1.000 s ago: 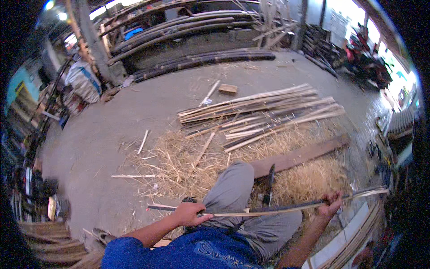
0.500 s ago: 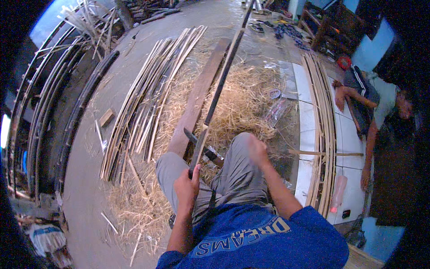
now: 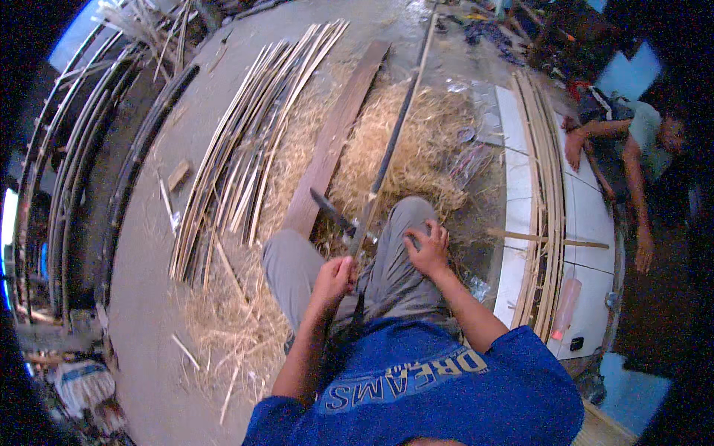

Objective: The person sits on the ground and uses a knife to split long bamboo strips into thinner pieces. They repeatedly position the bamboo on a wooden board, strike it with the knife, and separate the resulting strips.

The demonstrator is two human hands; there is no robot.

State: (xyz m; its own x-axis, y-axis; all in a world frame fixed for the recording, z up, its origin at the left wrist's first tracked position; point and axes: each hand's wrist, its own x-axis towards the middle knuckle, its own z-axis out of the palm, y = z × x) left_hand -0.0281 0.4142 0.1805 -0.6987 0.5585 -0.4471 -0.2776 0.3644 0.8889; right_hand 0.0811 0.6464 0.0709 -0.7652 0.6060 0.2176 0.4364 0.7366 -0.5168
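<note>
My left hand [image 3: 332, 282] is closed around the near end of a long bamboo strip [image 3: 394, 145], dark on one side. From my fist the strip slants up over my lap and away toward the far side. My right hand [image 3: 429, 251] lies on my right knee with its fingers apart, holding nothing. Between my knees a knife [image 3: 332, 209] shows its dark blade, crossing behind the strip; its handle is mostly hidden. A brown wooden plank [image 3: 338, 141] stretches away from beside my left knee.
Pale shavings [image 3: 405, 141] cover the floor ahead. Many split strips [image 3: 245, 126] lie to the left, with dark poles [image 3: 152, 141] beyond. On white tiles [image 3: 587, 260] at right rest more strips [image 3: 547, 193] and a pink bottle [image 3: 567, 308]. Another person [image 3: 632, 160] sits past them.
My left hand has shifted right, and the strip has swung right with it. My right hand, blurred above the thigh before, now rests on the knee. The whole view has tilted slightly.
</note>
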